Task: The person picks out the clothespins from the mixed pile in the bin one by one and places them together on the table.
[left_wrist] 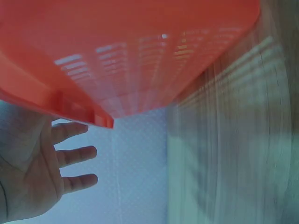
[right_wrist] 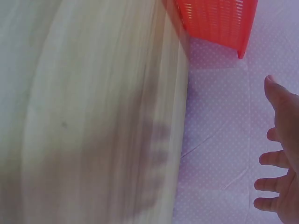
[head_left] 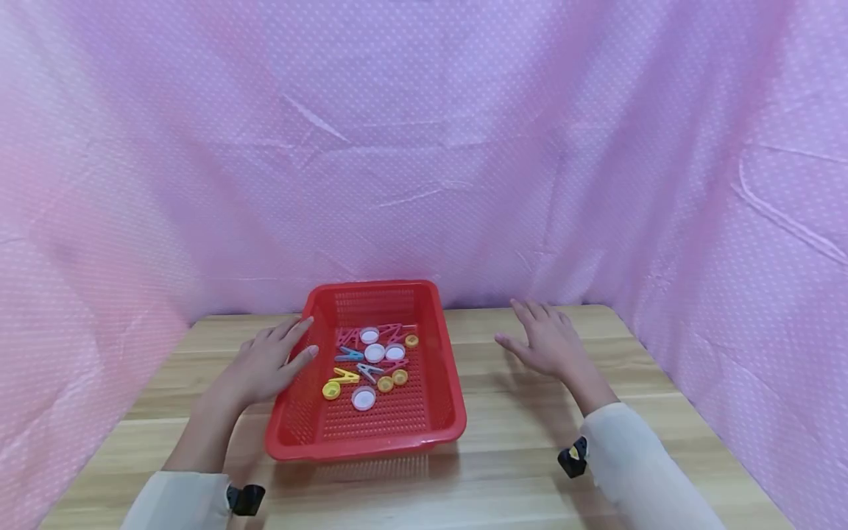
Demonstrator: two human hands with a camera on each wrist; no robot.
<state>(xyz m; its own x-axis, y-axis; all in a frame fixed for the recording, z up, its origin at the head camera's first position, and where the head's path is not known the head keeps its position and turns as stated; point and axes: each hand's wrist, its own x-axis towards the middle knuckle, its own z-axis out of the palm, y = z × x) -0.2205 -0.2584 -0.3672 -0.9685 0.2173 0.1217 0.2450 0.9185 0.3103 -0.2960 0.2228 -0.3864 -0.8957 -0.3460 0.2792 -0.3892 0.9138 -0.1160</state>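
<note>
A red plastic basket [head_left: 371, 445] with slotted walls stands on the wooden table. Inside it lie clothespins in pink, blue, grey and yellow, among them a yellow clothespin [head_left: 344, 376] and a blue clothespin [head_left: 350, 355]. Several round caps are mixed in, such as a white cap [head_left: 364, 398] and a yellow cap [head_left: 331, 390]. My left hand [head_left: 265, 364] is at the basket's left rim, thumb and fingertips reaching over it with fingers extended. To the right of the basket, my right hand [head_left: 546, 342] hovers over the table, fingers spread and holding nothing.
The light wooden table [head_left: 503, 471] carries the basket near its back edge. A pink dotted cloth [head_left: 424, 147] hangs behind the table and along both sides. Black wrist cameras sit at both sleeves.
</note>
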